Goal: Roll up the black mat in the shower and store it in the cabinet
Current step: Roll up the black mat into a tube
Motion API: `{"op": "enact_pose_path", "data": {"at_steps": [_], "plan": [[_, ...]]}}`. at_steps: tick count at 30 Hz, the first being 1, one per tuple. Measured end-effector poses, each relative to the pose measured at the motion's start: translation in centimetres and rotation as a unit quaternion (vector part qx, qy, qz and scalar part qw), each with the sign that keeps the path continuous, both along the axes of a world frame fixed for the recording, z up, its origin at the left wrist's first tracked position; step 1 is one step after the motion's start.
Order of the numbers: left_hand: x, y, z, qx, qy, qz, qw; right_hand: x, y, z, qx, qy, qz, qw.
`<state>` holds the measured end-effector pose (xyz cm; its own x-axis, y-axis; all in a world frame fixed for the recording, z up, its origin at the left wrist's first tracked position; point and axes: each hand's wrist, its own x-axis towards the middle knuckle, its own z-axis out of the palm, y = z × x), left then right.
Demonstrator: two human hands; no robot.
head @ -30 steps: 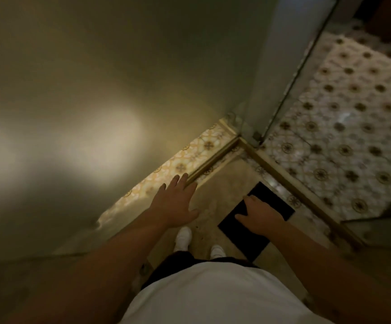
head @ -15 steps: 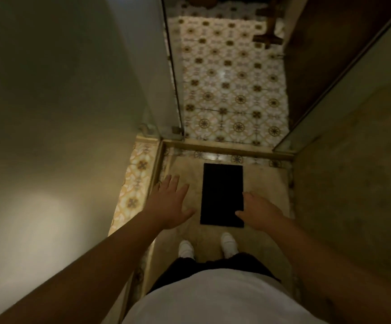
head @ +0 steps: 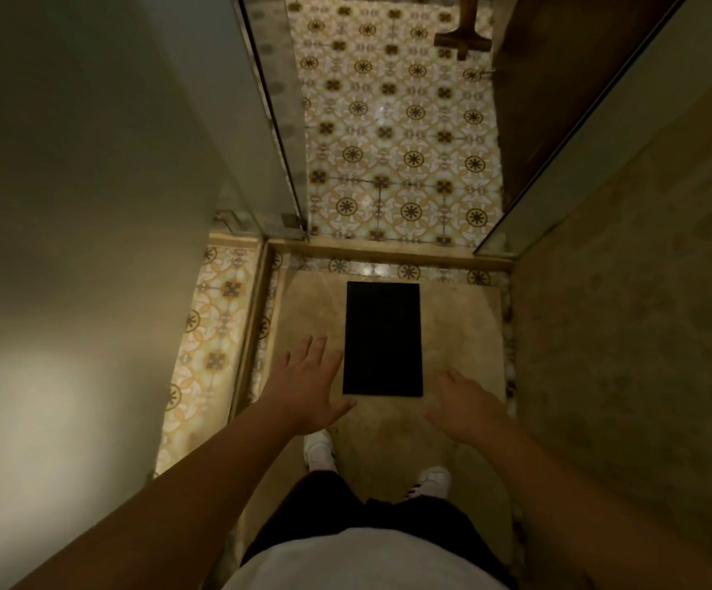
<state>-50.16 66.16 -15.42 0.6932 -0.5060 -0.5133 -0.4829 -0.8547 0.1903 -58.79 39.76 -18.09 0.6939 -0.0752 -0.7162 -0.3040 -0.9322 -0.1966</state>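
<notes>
A black rectangular mat [head: 383, 338] lies flat and unrolled on the beige shower floor [head: 456, 334], its long side pointing away from me. My left hand [head: 309, 387] hovers with fingers spread just left of the mat's near corner. To the right of the near edge, my right hand [head: 462, 404] is held palm down with fingers apart. Both hands are above the floor and hold nothing. No cabinet is in view.
A raised curb [head: 388, 251] crosses the shower entrance, with patterned floor tiles [head: 401, 134] beyond it. A glass panel [head: 273, 121] stands at the left of the entrance, walls close in on both sides. My white shoes [head: 320, 451] stand just behind the mat.
The view swung so the mat now lies straight ahead. My right hand, which was over the mat, is now off to its right. Both hands have spread apart.
</notes>
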Motion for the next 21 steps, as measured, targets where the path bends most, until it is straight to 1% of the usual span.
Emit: {"op": "enact_pose_path", "data": {"at_steps": [5,9,13,21], "plan": [[-0.2,-2.0,-5.3,0.021,0.034,-0.012,0.999,1.0,-1.2,-4.7,0.008,-0.008,0.002,1.000],[0.4,-3.3,-13.2,0.024,0.057,-0.007,0.998,2.3,-1.4,-11.8,0.028,-0.030,0.006,0.999],[2.3,-3.9,-23.9,0.045,0.064,-0.039,0.996,3.4,-1.8,-22.0,0.013,-0.032,0.028,0.999],[7.1,-3.5,-49.3,0.060,0.065,-0.073,0.993,4.0,-2.4,-47.1,-0.033,0.002,0.074,0.997]]}}
